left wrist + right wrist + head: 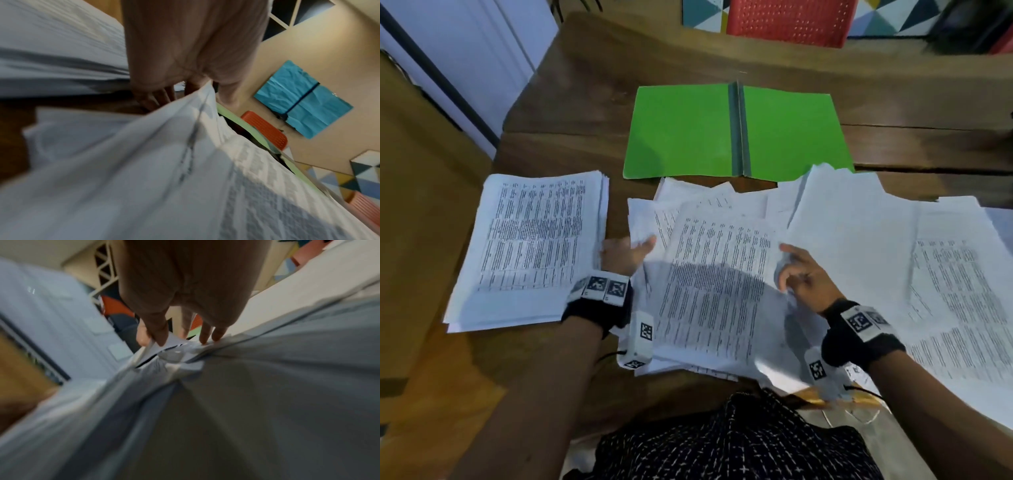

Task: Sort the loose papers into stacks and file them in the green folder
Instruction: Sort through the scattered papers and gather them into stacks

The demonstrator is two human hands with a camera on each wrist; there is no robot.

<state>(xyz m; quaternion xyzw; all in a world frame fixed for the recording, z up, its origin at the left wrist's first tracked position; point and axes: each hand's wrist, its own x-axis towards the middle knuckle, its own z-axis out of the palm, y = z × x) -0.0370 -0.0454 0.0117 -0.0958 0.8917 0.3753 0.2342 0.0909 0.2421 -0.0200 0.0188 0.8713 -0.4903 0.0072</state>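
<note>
The green folder (pixel 736 133) lies open and flat at the middle of the wooden table (pixel 571 113). A squared stack of printed papers (pixel 530 246) sits at the left. Loose printed sheets (pixel 715 281) spread across the middle, and more loose papers (pixel 928 274) fan out to the right, overlapping the folder's near right corner. My left hand (pixel 635 251) (pixel 193 87) grips the left edge of the middle sheets, thumb on top and fingers beneath. My right hand (pixel 787 267) (pixel 153 339) pinches their right edge between thumb and forefinger, the other fingers resting on the paper.
A red perforated chair (pixel 791 20) stands beyond the table's far edge, on a patterned floor. The table's left edge runs close beside the squared stack, with a white door (pixel 465 61) past it. Bare wood shows to either side of the folder.
</note>
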